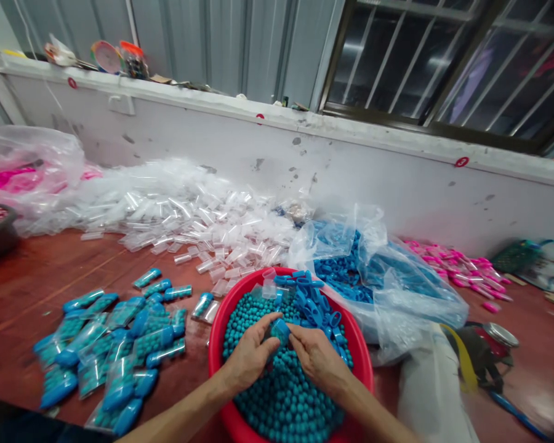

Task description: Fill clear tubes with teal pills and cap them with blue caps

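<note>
Over a red basin full of teal beads, both my hands meet at a small clear container with a blue cap. My left hand has its thumb and fingers closed around the container. My right hand pinches at the cap side, its fingertips partly hidden. A heap of loose blue caps lies on the beads at the basin's right back. Some clear tubes rest at the basin's back edge.
Filled, blue-capped containers are piled left of the basin on the red table. Behind lie clear tubes in a large heap. At right are a plastic bag of blue caps, pink pieces and a lidded jar.
</note>
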Motion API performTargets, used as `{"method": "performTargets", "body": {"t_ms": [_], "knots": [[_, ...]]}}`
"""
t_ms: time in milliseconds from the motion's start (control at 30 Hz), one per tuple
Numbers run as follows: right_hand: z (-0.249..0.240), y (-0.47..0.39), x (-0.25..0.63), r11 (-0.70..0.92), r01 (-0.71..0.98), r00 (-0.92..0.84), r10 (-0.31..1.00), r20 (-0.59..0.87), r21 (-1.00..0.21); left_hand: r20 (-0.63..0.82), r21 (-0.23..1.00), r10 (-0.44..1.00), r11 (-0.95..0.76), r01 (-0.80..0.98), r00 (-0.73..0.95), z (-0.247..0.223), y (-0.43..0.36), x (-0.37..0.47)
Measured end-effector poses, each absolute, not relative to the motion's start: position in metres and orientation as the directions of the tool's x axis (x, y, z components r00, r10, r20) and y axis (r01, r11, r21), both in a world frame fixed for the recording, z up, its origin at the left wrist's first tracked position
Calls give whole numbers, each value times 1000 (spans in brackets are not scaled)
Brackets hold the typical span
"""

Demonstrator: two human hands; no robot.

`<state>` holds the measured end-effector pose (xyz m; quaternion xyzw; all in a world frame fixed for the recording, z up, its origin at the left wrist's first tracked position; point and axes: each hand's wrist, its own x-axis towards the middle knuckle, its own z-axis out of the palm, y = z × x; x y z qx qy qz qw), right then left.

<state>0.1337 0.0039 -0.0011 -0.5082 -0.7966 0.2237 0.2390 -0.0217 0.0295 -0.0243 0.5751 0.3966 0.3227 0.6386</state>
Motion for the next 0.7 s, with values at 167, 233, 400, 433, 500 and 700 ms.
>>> {"method": "performTargets", "body": {"t_ms": [167,233,400,433,500,700], "knots": [[-3,5,134,478,704,-426,876,227,-525,-119,992,885,121,26,451,-27,29,-22],[1,7,134,464,631,-440,874,205,-621,-106,993,890,114,8,444,-26,28,-22],[8,11,134,333,560,-352,925,146,-758,-168,984,889,179,16,426,-20,28,-21],[6,12,134,308,550,-333,933,134,-776,-194,980,884,197,36,425,-19,28,-21],[0,13,135,259,524,-312,945,100,-812,-231,973,875,220,76,426,-18,29,-20],[-11,11,131,190,495,-254,965,68,-848,-293,955,851,283,89,437,-18,32,-20]]}}
